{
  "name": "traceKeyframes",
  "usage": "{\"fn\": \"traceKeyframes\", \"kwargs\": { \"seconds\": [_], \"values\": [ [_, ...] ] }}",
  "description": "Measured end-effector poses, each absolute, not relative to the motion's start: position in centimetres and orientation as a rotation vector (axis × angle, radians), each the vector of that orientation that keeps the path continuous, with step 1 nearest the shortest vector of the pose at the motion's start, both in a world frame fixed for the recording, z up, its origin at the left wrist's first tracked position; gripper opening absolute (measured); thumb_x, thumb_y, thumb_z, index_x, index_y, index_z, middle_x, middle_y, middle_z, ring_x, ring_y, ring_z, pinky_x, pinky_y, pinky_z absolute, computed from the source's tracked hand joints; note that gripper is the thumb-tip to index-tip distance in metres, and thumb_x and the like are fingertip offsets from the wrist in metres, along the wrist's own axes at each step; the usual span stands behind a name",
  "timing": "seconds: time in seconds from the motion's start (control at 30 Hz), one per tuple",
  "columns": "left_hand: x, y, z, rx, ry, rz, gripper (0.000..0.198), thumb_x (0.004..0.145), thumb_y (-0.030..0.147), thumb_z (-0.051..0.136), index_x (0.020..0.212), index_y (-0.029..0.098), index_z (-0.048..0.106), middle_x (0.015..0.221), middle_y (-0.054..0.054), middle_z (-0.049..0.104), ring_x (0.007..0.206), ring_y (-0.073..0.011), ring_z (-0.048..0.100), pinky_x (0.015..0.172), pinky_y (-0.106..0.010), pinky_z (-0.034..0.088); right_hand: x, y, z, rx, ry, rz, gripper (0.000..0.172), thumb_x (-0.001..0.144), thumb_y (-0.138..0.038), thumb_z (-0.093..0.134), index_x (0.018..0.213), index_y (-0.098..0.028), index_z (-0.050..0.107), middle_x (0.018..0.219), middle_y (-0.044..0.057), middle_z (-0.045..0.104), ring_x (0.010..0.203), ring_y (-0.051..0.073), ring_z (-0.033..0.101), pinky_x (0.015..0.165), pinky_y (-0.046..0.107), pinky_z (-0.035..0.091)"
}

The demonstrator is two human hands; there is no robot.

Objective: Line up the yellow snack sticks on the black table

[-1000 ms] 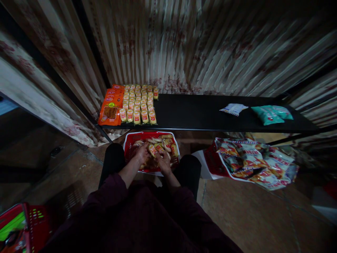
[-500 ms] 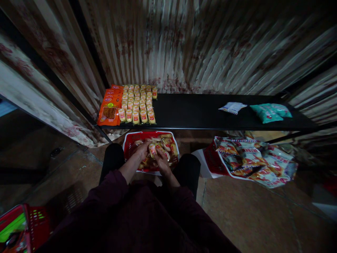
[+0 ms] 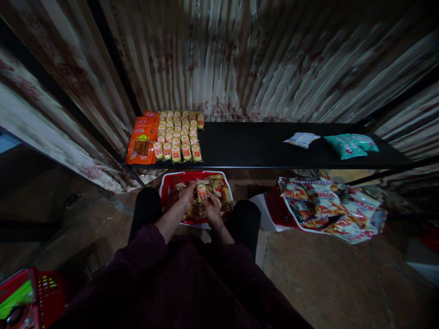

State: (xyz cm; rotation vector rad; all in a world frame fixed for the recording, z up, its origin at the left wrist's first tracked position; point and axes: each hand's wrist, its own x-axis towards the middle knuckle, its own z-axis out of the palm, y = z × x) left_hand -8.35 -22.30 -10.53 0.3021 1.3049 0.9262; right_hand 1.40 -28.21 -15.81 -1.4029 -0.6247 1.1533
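Note:
Both my hands are down in a red basket [image 3: 168, 183] of small yellow snack packets that sits between my knees. My left hand [image 3: 187, 195] is curled over the packets at the basket's middle. My right hand [image 3: 211, 206] is closed around yellow snack packets [image 3: 201, 192], one standing upright between the two hands. Above the basket runs a black shelf [image 3: 250, 146]. At its left end lie neat rows of the same yellow packets [image 3: 178, 137], next to a stack of orange packs [image 3: 141, 145].
A white packet [image 3: 302, 139] and two teal bags [image 3: 351, 145] lie on the shelf's right part. A heap of red-and-white snack bags [image 3: 329, 208] sits on the floor at the right. Another red basket [image 3: 24, 297] is at the bottom left. Corrugated metal walls close in behind.
Both hands have gathered closer together in the basket, and a packet now stands upright between them. The view has shifted slightly.

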Motion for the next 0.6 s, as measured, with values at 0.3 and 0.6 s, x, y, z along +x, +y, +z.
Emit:
{"fn": "traceKeyframes", "kwargs": {
  "seconds": [0.3, 0.6],
  "values": [
    [-6.4, -24.6, -11.6, 0.452, 1.347, 1.072, 0.021, 0.070, 0.013, 0.065, 0.090, 0.018, 0.064, 0.084, -0.003, 0.068, 0.075, -0.0130, 0.063, 0.071, -0.024, 0.047, 2.7, -27.8, -17.2, -1.516, -0.814, 0.896, 0.048, 0.073, -0.047, 0.064, 0.111, -0.019, 0.067, 0.108, 0.009, 0.071, 0.104, 0.026, 0.064, 0.094, 0.042, 0.051],
    [-5.8, -24.9, -12.1, 0.540, 1.301, 1.096, 0.027, 0.066, 0.020, 0.071, 0.092, 0.018, 0.066, 0.092, -0.006, 0.070, 0.087, -0.0180, 0.065, 0.084, -0.031, 0.049, 2.7, -28.1, -16.1, -1.588, -0.890, 0.793, 0.049, 0.074, -0.047, 0.061, 0.114, -0.020, 0.065, 0.118, 0.010, 0.068, 0.112, 0.026, 0.060, 0.105, 0.045, 0.042]
  ]
}}
